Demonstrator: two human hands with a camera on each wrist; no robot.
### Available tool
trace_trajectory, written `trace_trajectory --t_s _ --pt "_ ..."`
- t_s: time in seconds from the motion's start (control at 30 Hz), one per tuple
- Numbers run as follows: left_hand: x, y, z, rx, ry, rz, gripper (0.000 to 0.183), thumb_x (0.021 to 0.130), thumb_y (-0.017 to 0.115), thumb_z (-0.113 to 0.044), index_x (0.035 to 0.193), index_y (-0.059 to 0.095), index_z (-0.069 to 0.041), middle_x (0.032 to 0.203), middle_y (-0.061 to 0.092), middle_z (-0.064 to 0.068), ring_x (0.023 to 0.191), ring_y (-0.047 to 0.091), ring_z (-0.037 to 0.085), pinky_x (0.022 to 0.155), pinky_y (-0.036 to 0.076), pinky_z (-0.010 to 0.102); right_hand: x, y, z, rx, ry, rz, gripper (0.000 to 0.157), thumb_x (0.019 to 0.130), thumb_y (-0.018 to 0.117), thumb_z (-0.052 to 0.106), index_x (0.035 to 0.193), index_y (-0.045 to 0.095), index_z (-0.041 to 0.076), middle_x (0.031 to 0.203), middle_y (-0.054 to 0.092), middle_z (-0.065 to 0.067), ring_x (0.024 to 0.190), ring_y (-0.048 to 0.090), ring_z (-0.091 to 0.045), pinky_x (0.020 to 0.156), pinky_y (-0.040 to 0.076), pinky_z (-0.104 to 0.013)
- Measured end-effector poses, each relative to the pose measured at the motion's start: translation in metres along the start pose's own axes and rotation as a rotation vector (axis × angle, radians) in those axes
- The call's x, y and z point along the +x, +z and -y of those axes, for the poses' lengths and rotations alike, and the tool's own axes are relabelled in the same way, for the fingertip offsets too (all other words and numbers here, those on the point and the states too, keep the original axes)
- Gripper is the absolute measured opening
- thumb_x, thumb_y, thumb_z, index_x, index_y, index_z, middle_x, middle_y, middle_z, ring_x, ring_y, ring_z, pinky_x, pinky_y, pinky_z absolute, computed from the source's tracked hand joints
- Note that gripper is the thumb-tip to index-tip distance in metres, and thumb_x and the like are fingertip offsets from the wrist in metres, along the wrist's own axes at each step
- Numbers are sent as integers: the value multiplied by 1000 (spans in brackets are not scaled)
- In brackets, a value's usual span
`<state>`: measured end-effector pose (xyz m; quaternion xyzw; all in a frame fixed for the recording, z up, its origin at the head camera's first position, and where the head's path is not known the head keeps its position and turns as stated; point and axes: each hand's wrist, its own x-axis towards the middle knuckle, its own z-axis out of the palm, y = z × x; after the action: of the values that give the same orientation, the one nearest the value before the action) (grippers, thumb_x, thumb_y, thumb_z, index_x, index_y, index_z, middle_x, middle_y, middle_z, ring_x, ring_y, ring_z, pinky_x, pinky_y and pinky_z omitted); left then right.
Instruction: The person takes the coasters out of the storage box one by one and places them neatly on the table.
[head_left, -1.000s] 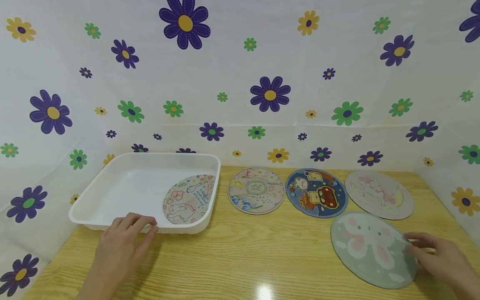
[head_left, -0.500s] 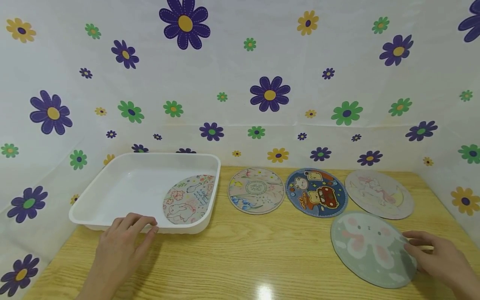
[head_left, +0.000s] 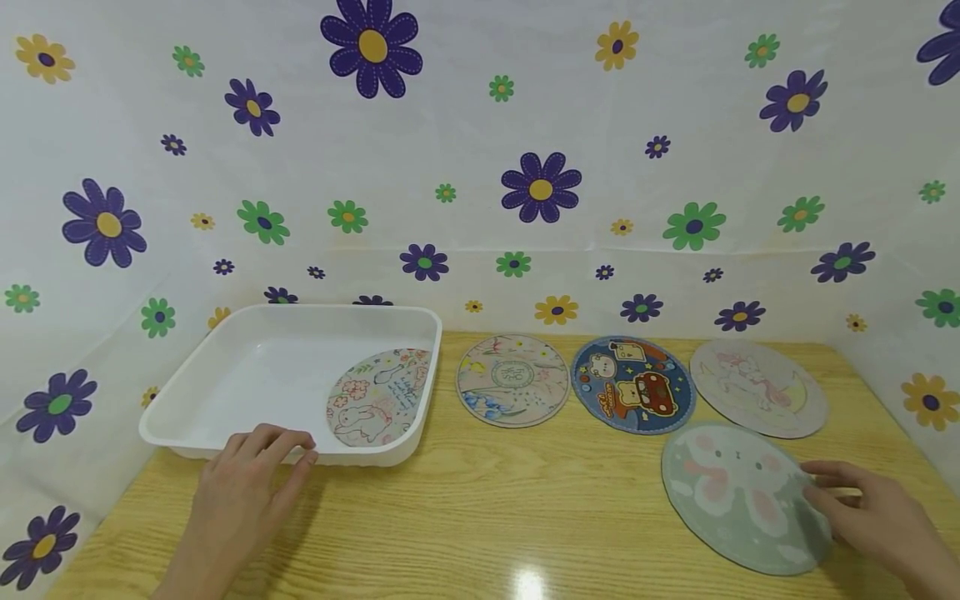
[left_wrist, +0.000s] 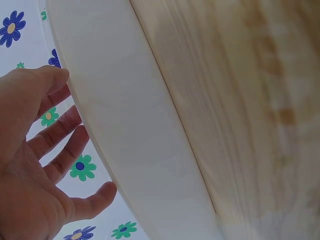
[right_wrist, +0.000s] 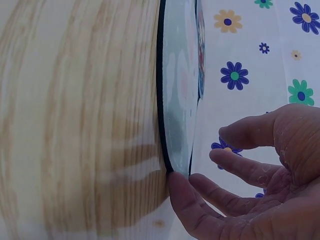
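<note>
My left hand [head_left: 243, 492] touches the front rim of the white plastic tray [head_left: 161, 429] with its fingertips, at the left in the head view. In the left wrist view its thumb and fingers are spread along that rim, loosely bent. A round mat with a rabbit picture [head_left: 712, 433] leans close under the lower right mat group, flat on the table. At its right edge is my right hand [head_left: 877, 508], thumb and fingers apart. In the right wrist view one fingertip [right_wrist: 182, 187] touches the mat's edge and the other fingers stand apart from it.
Inside the tray lies a round bunny-and-flower mat [head_left: 375, 404]. Along the back of the wooden table [head_left: 465, 533] are a floral mat [head_left: 517, 400], a blue cartoon mat [head_left: 633, 387] and a pale pink mat [head_left: 750, 387]. A flowered cloth [head_left: 420, 167] hangs behind.
My right hand has shifted slightly left over the edge of the rabbit mat. My left hand stays at the tray rim, and the other mats look the same.
</note>
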<state>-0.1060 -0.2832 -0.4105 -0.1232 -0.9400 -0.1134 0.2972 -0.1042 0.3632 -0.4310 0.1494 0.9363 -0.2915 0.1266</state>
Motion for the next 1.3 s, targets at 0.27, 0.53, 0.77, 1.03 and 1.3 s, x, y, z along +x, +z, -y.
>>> trace_trajectory --t_s 0.27,0.53,0.77,1.03,1.3 --pt "0 0 0 8 6 -4 16 84 81 -17 98 72 -19 100 70 4 92 65 37 64 53 60 -3 -2 5 -40 -15 4 62 102 58 40 142 49 -8 135 53 -39 113 64 -53 76 61 -43" --pt "1 -1 0 7 -6 10 16 85 81 -17 98 72 -19 100 71 4 93 65 38 65 52 61 -8 -2 13 -91 -93 -31 58 104 57 37 139 52 -9 133 56 -39 107 68 -48 76 60 -49" --pt "0 -1 -1 2 -12 17 15 86 80 -17 98 71 -19 101 70 4 94 64 38 67 51 61 -9 -2 14 -108 -129 -37 60 104 56 41 138 53 -8 140 52 -38 110 67 -49 76 60 -51" --pt "0 -1 0 6 -15 19 15 86 79 -17 98 71 -19 101 70 4 95 64 38 66 51 61 -8 -1 17 -113 -129 -60 59 101 61 42 138 56 -3 143 51 -36 115 62 -52 76 60 -50" --pt "0 -1 -1 12 -20 25 15 86 80 -18 99 72 -19 100 70 4 94 64 39 65 52 61 -11 0 27 -139 -141 -60 57 99 64 39 139 56 -2 143 50 -37 118 57 -57 77 59 -54"
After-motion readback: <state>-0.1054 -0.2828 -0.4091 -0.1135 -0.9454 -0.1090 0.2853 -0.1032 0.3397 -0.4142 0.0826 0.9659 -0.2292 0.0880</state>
